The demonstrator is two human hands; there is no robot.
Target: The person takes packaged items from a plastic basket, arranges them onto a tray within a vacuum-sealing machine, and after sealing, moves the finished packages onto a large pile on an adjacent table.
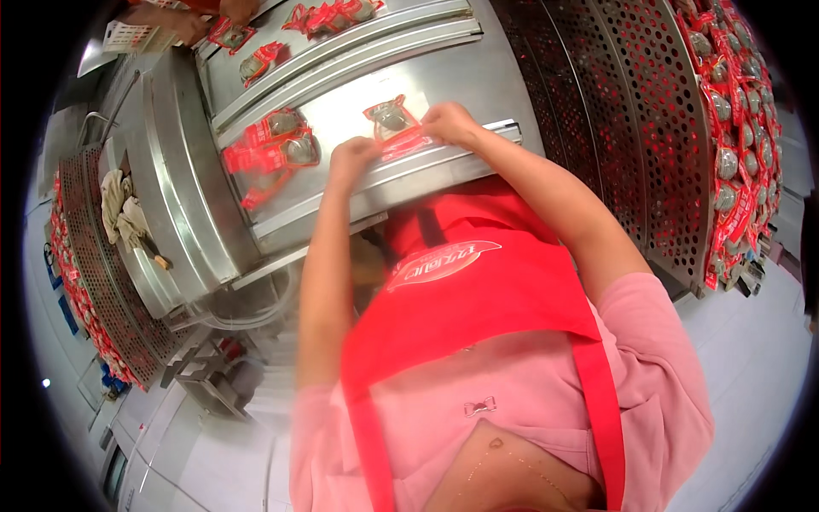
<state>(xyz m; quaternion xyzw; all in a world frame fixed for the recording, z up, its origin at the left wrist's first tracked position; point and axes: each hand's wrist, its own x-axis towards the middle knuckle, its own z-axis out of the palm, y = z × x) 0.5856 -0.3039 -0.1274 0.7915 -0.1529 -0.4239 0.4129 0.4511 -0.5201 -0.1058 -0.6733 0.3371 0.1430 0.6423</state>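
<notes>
A red and clear plastic food pouch with a grey-green item inside lies on the steel work surface, its red end towards the metal sealing bar. My left hand pinches the left corner of that end, slightly blurred. At the opposite corner, my right hand has its fingers curled on the pouch's edge. Left of my left hand, several similar pouches lie overlapping in a pile, their red ends pointing left.
Across the double rail lie more pouches, near another person's hands. A perforated metal crate and heaped pouches stand at right. Another perforated crate is at left, beside a crumpled cloth on a steel ledge.
</notes>
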